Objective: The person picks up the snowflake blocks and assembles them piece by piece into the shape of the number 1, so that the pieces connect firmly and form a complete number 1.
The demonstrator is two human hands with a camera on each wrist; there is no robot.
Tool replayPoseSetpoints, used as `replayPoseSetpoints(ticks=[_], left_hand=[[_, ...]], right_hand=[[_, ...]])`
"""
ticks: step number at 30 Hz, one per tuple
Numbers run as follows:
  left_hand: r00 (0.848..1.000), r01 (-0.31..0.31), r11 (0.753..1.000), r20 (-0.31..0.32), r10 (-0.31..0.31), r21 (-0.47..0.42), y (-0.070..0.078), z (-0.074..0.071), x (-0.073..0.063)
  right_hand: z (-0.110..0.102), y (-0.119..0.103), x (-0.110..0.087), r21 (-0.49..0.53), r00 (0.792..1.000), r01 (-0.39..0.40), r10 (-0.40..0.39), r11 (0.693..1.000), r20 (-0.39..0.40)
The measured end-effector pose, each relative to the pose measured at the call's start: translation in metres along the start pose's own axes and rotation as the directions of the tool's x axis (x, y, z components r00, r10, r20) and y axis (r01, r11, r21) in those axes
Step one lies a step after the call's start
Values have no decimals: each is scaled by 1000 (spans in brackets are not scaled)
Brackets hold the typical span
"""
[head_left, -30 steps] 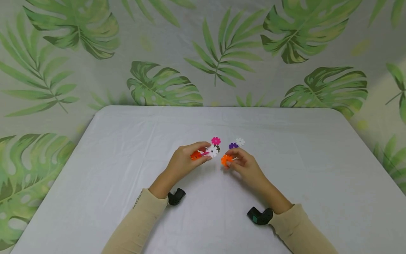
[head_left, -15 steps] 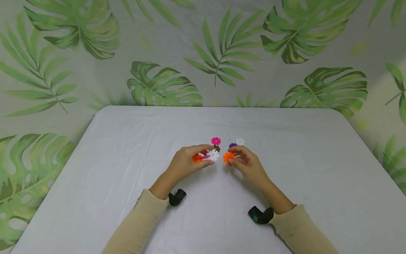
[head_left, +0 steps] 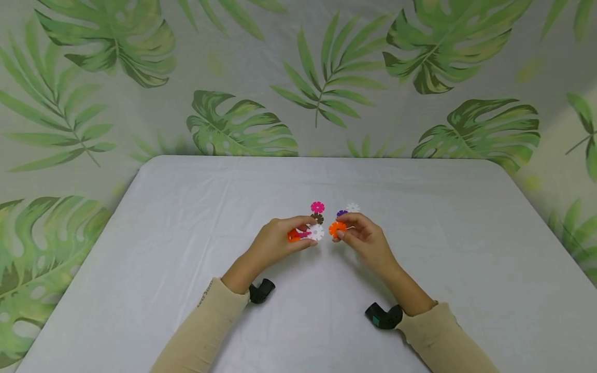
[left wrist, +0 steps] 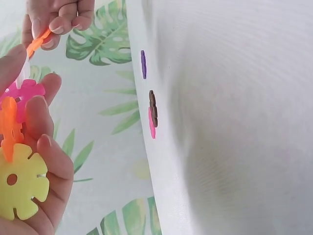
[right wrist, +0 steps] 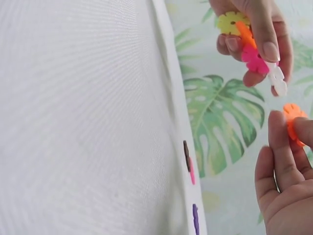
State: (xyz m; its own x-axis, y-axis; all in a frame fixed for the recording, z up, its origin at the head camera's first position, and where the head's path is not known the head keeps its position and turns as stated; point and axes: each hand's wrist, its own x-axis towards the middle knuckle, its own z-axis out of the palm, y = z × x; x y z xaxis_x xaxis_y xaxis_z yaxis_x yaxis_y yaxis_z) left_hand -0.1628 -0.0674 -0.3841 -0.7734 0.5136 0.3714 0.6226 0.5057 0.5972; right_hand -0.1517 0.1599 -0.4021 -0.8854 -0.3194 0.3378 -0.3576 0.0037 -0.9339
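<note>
My left hand (head_left: 275,239) grips a joined chain of notched plastic discs above the table. In the left wrist view the chain runs from a yellow disc (left wrist: 29,181) through an orange one (left wrist: 9,128) to a pink disc (left wrist: 30,94). At its far end a white disc (head_left: 316,232) sticks out past the fingertips. Facing it, my right hand (head_left: 368,242) pinches a single orange disc (head_left: 337,229) between thumb and fingers. A small gap lies between the orange and white discs in the right wrist view.
Behind the hands, a pink disc (head_left: 317,207) and a brown disc (head_left: 318,218) lie together on the white-covered table (head_left: 186,207). A purple disc (head_left: 342,213), partly hidden by the right hand, and a white disc (head_left: 353,207) lie to their right.
The left hand has shifted slightly right and toward the near side with its chain. The orange disc in the right hand has moved a little right and away from me.
</note>
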Motion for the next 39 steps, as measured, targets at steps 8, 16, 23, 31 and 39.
replayPoseSetpoints(ticks=[8,16,23,31,39], left_hand=[[1000,-21,1000,22,21,-22,2,1,0],[999,-45,998,18,46,-40,2,3,1],[998,-64,996,7,65,-64,1,4,1],[997,-71,993,1,71,-91,2,2,1],[997,-78,993,2,78,-91,7,-2,1]], right_hand=[[3,-2,0,17,999,32,-32,999,18],[5,-2,-1,0,998,66,-66,998,20],[9,-6,-2,-36,995,98,-98,995,2],[7,-6,-2,18,997,71,-71,997,-14],[4,-6,-2,25,998,58,-58,998,2]])
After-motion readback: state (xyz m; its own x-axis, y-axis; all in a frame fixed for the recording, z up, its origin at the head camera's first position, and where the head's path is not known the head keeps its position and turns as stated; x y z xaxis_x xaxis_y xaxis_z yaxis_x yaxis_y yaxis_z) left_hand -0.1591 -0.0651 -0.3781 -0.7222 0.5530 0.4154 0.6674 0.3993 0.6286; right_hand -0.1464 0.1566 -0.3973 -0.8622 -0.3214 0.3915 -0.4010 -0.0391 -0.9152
